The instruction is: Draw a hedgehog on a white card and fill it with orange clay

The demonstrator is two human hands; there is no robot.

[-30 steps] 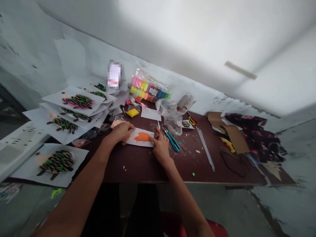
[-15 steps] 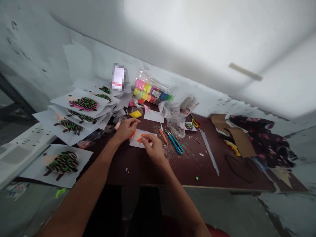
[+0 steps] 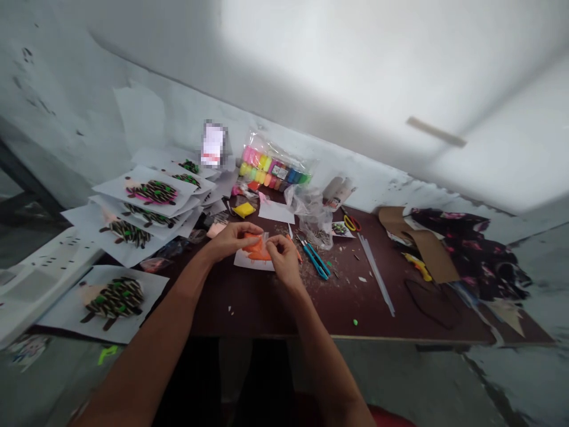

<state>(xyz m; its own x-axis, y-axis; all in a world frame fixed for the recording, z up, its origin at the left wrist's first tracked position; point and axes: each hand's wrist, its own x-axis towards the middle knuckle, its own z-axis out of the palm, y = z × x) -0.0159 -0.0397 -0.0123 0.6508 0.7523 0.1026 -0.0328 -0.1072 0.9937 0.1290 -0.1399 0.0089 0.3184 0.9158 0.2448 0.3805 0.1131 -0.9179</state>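
Observation:
Near the middle of the brown table (image 3: 262,308), my left hand (image 3: 231,240) pinches the left side of an orange clay packet (image 3: 256,248), which looks like a clear bag. My right hand (image 3: 283,255) has its fingers closed at the packet's right edge. Beneath them lies a small white sheet (image 3: 249,261) with orange shapes on it, partly covered by the packet. Just right of my right hand are an orange pen-like tool (image 3: 299,254), partly hidden, and teal-handled tweezers (image 3: 316,261).
Stacked hedgehog pictures (image 3: 151,193) stand at the left. Behind are a yellow packet (image 3: 244,210), a pack of coloured clay (image 3: 275,169) and a plastic bag (image 3: 315,219). Further right lie scissors (image 3: 352,223), clear sticks (image 3: 377,276) and a yellow glue gun (image 3: 418,267).
The orange packet is now held up between both hands above the sheet. My right hand has moved slightly right, off the orange shapes.

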